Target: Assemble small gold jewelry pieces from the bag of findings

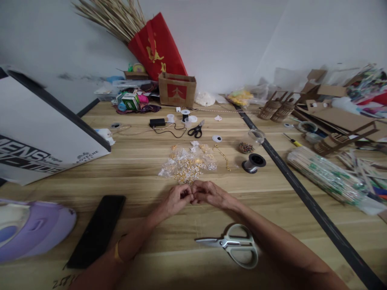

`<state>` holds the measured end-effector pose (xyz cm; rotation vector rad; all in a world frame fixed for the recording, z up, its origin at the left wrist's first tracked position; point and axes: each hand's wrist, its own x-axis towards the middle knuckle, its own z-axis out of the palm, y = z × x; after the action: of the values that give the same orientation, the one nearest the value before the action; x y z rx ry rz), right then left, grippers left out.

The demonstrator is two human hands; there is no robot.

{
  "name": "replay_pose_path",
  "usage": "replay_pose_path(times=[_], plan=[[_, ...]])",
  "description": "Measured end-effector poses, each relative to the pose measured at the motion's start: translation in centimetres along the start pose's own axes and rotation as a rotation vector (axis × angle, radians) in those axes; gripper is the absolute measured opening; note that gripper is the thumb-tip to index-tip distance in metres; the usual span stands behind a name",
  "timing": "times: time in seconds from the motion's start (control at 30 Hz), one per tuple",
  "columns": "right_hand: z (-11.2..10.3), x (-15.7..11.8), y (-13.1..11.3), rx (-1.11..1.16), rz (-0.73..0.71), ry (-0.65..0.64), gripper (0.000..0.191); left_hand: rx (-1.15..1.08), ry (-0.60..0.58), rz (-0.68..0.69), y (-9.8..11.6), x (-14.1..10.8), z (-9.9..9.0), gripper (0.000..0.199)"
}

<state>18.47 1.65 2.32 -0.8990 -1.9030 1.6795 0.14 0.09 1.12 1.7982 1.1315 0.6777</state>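
Note:
My left hand [178,198] and my right hand [211,194] meet at the fingertips over the wooden table, both closed in a pinch. What they pinch is too small to make out. Just beyond the fingers lies a spread of small gold and silver beads [186,171], with clear plastic bags [167,166] around it. A gold chain [225,158] curves to the right of the beads. Nearer to me, scissors with pale handles [242,246] rest below my right forearm. Thin pale strands run on the tabletop below my hands, faintly seen.
Right of the beads stand a spool of wire [253,163] and a tipped clear jar of beads [247,147]. Black scissors [196,129] lie farther back. A black phone [96,231] is by my left forearm. Packaged sticks [326,173] lie at right; a white box [45,129] leans at left.

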Motion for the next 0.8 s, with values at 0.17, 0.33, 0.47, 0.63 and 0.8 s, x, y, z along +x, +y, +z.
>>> replay_pose_path(times=[0.17, 0.33, 0.47, 0.63, 0.8], plan=[[-0.04, 0.01, 0.03, -0.036, 0.016, 0.003, 0.004, -0.055, -0.044, -0.002, -0.20, 0.11, -0.14, 0.014], [0.04, 0.05, 0.17, -0.072, -0.001, 0.013, 0.002, -0.162, -0.071, -0.058, -0.21, 0.16, -0.19, 0.017], [0.15, 0.04, 0.13, -0.089, -0.005, 0.022, 0.003, -0.259, -0.087, -0.099, -0.38, 0.20, -0.22, 0.020], [0.20, 0.00, -0.15, -0.114, 0.001, 0.026, 0.003, -0.400, -0.139, -0.155, -0.69, 0.23, -0.39, 0.026], [0.20, -0.03, -0.37, -0.161, -0.021, 0.035, 0.006, -0.433, -0.141, -0.179, -0.76, 0.27, -0.50, 0.029]])
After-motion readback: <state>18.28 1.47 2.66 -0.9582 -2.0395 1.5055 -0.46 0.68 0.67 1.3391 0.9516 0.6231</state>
